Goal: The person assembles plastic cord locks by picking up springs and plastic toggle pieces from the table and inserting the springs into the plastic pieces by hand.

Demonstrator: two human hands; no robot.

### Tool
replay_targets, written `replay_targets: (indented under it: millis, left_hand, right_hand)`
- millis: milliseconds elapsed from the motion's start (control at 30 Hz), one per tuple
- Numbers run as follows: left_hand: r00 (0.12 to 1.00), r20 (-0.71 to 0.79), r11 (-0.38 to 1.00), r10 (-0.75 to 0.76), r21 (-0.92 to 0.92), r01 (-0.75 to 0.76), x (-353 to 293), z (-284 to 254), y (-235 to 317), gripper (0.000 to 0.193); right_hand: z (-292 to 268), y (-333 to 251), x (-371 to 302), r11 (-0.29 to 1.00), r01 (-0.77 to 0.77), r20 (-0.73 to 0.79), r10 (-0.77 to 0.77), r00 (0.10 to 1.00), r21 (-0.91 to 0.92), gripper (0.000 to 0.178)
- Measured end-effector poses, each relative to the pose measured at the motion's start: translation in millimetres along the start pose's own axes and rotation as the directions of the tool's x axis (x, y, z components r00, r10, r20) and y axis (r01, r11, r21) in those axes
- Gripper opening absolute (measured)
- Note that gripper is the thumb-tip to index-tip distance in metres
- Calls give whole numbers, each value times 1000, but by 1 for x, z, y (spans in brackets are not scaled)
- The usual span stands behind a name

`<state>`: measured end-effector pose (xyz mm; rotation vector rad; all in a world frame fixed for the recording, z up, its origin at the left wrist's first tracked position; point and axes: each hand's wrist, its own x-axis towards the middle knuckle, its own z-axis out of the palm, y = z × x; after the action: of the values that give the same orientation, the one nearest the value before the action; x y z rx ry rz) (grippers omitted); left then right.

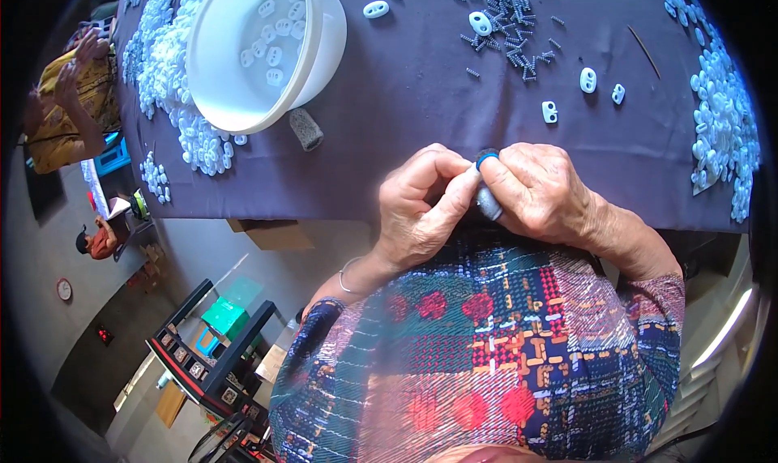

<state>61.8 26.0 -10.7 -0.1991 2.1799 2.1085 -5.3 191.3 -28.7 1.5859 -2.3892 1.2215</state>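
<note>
My left hand (pixel 428 204) and my right hand (pixel 541 189) meet at the near edge of the table. The left thumb and forefinger are pinched together against the right fingertips. Whatever they grip is hidden by the fingers. A blue band (pixel 487 158) circles a dark cover on a right-hand digit, and a grey cover (pixel 488 204) wraps another finger below it. Beyond the right hand lie a white two-hole cord-lock piece (pixel 550 112), a larger oval piece (pixel 588 81) and a small one (pixel 618 94). Farther off, small metal springs (pixel 514 35) are heaped, with an oval piece (pixel 480 23) among them.
A white tub (pixel 327 54) holding several white pieces stands left on the dark tablecloth (pixel 389 82), beside a grey block (pixel 305 129). White pieces are heaped at far left (pixel 203 143) and far right (pixel 721 115). A thin stick (pixel 644 51) lies right. Other people are at left.
</note>
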Motion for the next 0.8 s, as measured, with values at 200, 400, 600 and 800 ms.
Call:
replay_targets:
  millis: [200, 400, 600, 800]
  left_hand:
    - [999, 8, 994, -37, -107, 38, 1, -2, 2, 6]
    - [985, 58, 980, -161, -106, 167, 1, -7, 10, 9]
    - [980, 111, 975, -168, -127, 182, 4, -9, 9, 13]
    - [995, 64, 996, -82, 35, 80, 5, -8, 20, 16]
  right_hand:
    - [-10, 2, 7, 989, -78, 27, 75, 997, 128, 22]
    - [-22, 7, 11, 835, -307, 156, 264, 952, 457, 18]
    - [-29, 10, 18, 719, -485, 320, 368, 873, 498, 16]
    - [-30, 5, 20, 524, -545, 311, 471, 826, 654, 12]
